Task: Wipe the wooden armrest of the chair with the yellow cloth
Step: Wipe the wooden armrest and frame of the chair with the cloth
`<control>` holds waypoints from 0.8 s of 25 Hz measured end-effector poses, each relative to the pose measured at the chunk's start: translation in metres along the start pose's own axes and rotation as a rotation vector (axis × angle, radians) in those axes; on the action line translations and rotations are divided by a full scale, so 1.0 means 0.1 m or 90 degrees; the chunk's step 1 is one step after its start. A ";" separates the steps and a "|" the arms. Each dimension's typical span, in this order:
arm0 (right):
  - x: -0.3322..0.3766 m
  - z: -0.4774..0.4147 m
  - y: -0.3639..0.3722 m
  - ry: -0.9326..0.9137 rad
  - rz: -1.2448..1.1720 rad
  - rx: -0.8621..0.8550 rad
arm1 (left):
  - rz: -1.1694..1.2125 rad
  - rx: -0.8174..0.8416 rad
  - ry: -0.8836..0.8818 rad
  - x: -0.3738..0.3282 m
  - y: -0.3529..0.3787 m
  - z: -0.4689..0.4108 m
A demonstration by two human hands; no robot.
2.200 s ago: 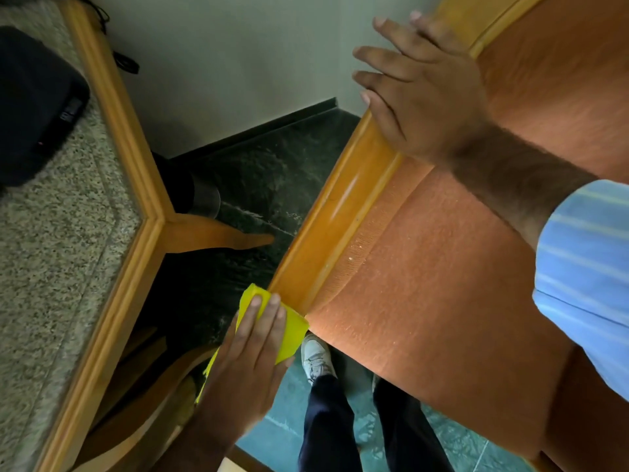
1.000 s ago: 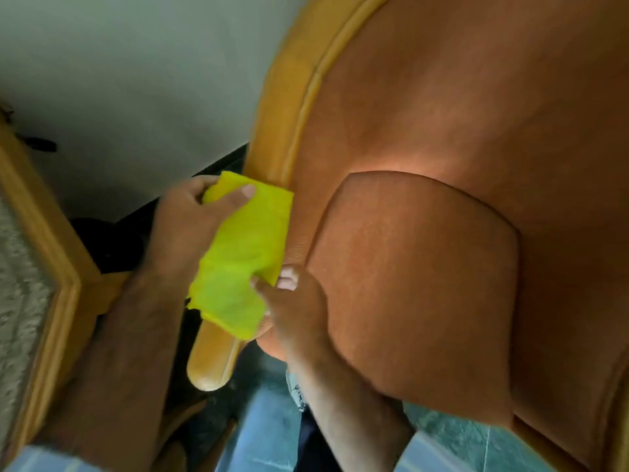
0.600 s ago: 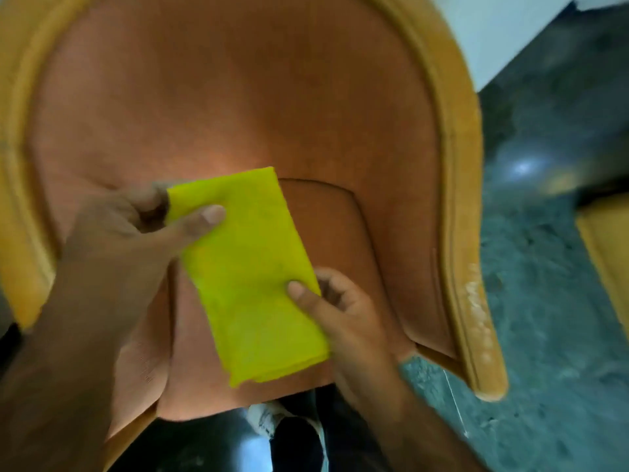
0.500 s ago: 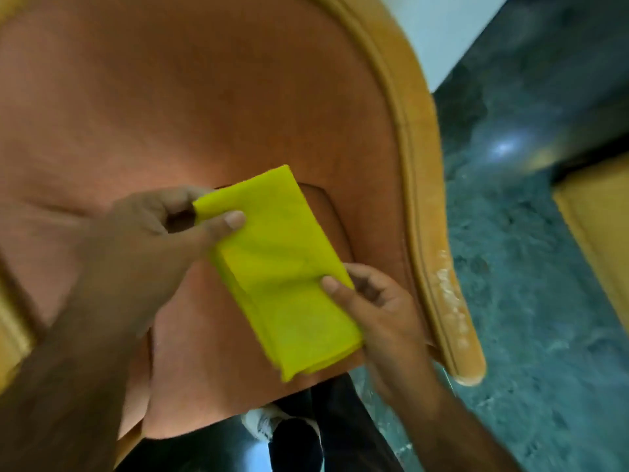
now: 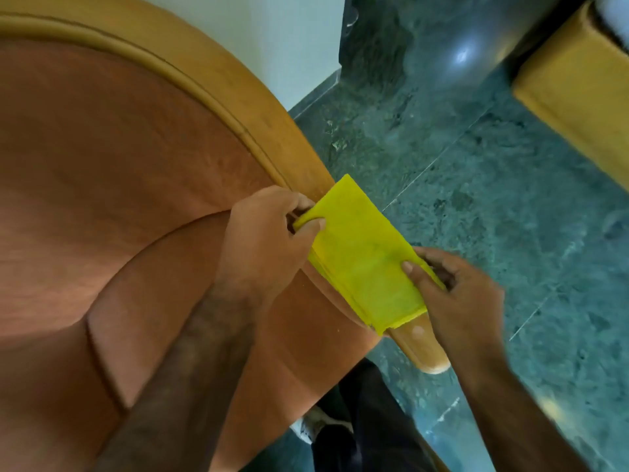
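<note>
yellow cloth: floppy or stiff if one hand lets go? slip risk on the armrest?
Probably floppy: the cloth is thin, folded in layers, and both the left hand and right hand pinch its ends to keep it flat. It looks light. It would likely slide easily on the armrest, whose wood looks smooth and glossy.

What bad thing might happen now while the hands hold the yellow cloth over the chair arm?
1. Each hand, left and right, pinches only an edge of the cloth, so it might slip onto the floor.
2. The cloth looks folded thick, so it may slide over the armrest without reaching the groove along its inner edge.
</note>
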State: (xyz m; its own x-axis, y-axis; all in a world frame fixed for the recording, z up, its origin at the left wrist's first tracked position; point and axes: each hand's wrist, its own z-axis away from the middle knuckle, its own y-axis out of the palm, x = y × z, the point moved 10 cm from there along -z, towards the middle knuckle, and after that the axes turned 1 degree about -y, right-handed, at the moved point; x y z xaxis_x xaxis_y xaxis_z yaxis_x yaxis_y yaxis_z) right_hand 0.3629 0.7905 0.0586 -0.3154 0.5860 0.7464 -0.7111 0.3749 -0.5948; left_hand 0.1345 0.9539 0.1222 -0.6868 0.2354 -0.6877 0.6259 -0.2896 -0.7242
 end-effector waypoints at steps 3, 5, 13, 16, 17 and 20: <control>0.13 -0.01 0.22 -0.096 0.174 0.001 | -0.099 0.075 0.016 0.12 0.18 -0.16; 0.42 0.04 0.47 -0.204 0.225 -0.001 | -0.181 -0.012 0.130 0.01 0.01 -0.29; 0.89 -0.02 1.37 -0.315 0.406 -0.013 | -0.578 -0.018 0.344 0.01 0.13 -0.93; 1.00 -0.10 1.39 -0.334 0.396 -0.032 | -0.577 -0.048 0.356 0.02 0.11 -0.91; 1.07 -0.14 1.41 -0.345 0.385 -0.037 | -0.575 -0.059 0.355 0.01 0.10 -0.92; 1.20 -0.23 1.45 -0.385 0.365 -0.038 | -0.584 -0.088 0.366 0.01 0.12 -0.91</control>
State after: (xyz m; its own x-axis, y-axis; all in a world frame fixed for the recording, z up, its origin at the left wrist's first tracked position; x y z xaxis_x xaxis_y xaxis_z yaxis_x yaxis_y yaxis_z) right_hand 0.2367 0.9316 0.0548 -0.9137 0.2167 0.3438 -0.3078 0.1834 -0.9336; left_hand 0.1747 1.0349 0.1081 -0.6603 0.7176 0.2216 0.0249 0.3159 -0.9485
